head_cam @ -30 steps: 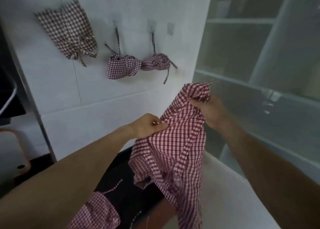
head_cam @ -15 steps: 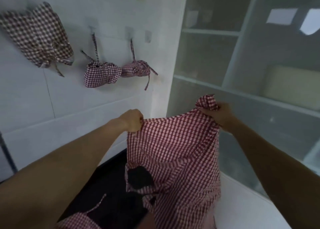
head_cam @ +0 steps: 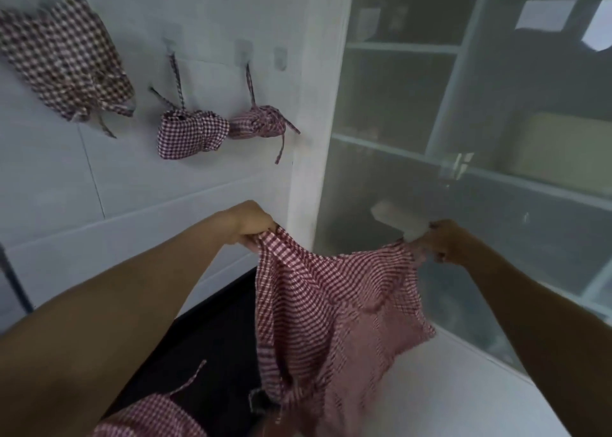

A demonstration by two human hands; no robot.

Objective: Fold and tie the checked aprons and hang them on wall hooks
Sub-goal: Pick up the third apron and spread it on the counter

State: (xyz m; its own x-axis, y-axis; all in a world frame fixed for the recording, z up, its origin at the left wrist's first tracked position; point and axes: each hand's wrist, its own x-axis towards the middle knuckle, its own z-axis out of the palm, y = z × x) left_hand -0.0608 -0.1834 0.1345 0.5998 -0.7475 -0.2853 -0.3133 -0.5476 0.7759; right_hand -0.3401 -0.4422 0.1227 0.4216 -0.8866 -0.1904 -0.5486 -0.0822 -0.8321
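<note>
A red-and-white checked apron [head_cam: 334, 307] is held up in front of the white tiled wall [head_cam: 66, 188], stretched between two hands that are spread well apart. Its left upper corner is pinched by the left hand [head_cam: 251, 224], whose fingers are curled round the cloth; its right upper corner is gripped by the right hand [head_cam: 443, 239], also closed on the fabric. The cloth sags between the hands and hangs down over a dark counter [head_cam: 205, 337].

On the wall, three tied apron bundles are hung: a large loose one [head_cam: 66, 62] at the far left, a small folded one [head_cam: 192, 133] on a hook [head_cam: 172, 44], and another small one [head_cam: 258, 125] just beside it, touching it. A further checked apron [head_cam: 149, 416] lies at the bottom edge. Frosted glass shelving [head_cam: 463, 105] is seen on the right.
</note>
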